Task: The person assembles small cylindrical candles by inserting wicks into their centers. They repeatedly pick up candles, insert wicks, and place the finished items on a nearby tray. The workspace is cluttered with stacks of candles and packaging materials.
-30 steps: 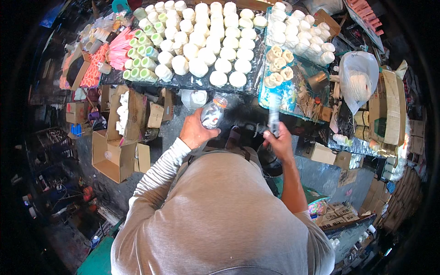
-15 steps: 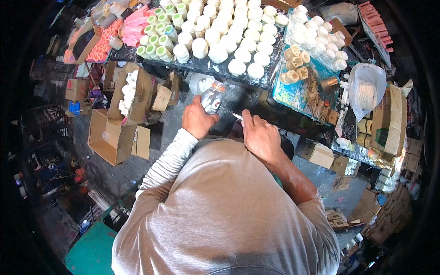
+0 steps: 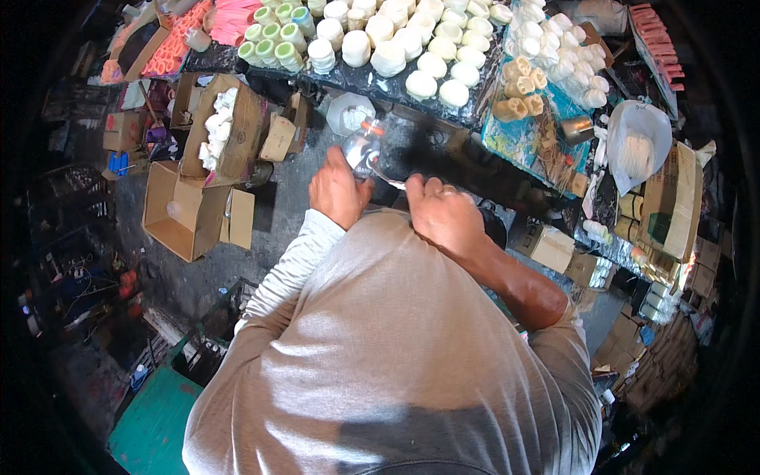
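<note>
My left hand (image 3: 339,191) is wrapped round the side of a dark, glossy, bottle-shaped piece (image 3: 363,153) with pale markings and an orange-red neck. It stands roughly upright, its neck tipped slightly away from me. My right hand (image 3: 445,212) pinches a slender pointed tool (image 3: 393,184), and the tool's thin tip reaches the right side of the bottle-shaped piece. Whether the tool is a brush or a blade cannot be made out. Just beyond the piece sits a clear plastic bag or tub (image 3: 350,114) with whitish contents.
Rows of white rounded pieces (image 3: 388,57) and green-rimmed cups (image 3: 288,55) cover the black table ahead. Beige cups (image 3: 518,89) stand on a blue board (image 3: 546,150). Cardboard boxes (image 3: 180,212) stand on the left; a clear bag (image 3: 636,142) is on the right.
The view has shifted, so the table rows sit higher. Both hands have come a little lower in the picture, and the bottle-shaped piece has turned, showing a different side of its markings.
</note>
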Action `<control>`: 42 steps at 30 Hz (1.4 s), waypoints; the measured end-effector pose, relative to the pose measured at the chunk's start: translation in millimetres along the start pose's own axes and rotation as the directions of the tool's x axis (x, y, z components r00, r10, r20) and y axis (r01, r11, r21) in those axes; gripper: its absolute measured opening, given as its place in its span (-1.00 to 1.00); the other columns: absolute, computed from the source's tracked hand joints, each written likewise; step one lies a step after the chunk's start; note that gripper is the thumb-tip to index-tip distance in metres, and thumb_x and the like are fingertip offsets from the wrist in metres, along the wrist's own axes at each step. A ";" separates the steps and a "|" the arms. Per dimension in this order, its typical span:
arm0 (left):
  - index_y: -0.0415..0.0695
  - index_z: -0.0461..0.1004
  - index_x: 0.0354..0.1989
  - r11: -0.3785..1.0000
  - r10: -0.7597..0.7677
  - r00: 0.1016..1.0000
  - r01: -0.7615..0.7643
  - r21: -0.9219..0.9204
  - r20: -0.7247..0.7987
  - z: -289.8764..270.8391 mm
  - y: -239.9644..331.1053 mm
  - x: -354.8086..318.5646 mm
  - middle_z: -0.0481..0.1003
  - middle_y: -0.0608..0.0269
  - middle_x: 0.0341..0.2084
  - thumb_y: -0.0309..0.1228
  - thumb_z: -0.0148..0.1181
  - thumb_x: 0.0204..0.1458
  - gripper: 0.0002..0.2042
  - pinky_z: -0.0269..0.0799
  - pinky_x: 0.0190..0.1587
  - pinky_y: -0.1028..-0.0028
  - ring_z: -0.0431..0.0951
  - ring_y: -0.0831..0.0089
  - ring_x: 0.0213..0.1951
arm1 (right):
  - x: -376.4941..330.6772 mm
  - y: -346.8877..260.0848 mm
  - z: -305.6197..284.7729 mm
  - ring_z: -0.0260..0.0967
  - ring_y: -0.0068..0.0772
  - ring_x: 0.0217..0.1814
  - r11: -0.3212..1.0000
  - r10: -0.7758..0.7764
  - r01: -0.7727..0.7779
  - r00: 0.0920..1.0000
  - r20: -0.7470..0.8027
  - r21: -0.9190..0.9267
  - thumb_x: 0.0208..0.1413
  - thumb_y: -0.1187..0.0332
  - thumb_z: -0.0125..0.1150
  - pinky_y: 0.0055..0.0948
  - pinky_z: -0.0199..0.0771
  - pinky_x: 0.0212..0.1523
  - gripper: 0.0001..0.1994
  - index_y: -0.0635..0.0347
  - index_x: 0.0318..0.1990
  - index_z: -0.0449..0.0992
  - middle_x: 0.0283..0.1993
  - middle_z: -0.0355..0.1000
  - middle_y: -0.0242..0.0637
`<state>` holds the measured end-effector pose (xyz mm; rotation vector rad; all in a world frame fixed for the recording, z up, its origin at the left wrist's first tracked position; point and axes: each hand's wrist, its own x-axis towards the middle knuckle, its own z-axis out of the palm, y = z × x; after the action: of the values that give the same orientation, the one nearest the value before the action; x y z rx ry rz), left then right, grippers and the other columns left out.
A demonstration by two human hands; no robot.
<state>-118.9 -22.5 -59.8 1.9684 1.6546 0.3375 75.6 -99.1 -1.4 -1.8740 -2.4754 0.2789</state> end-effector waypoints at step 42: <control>-0.36 0.24 0.02 0.999 0.040 0.998 -0.040 0.002 0.053 -21.1 -9.5 0.0 0.56 -0.37 -0.23 -0.41 0.54 -0.13 -0.37 0.55 -0.12 -0.05 0.62 -0.32 -0.20 | 46.3 -6.6 1.3 0.61 0.05 -0.45 0.987 -0.022 0.013 0.998 0.051 0.160 0.17 0.38 0.10 -0.08 0.61 -0.50 -0.83 0.32 -0.21 0.37 -0.43 0.52 0.02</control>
<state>-137.7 -16.5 -47.6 1.9979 1.5862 0.2953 56.3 -56.7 -5.8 -1.8032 -2.4188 0.5160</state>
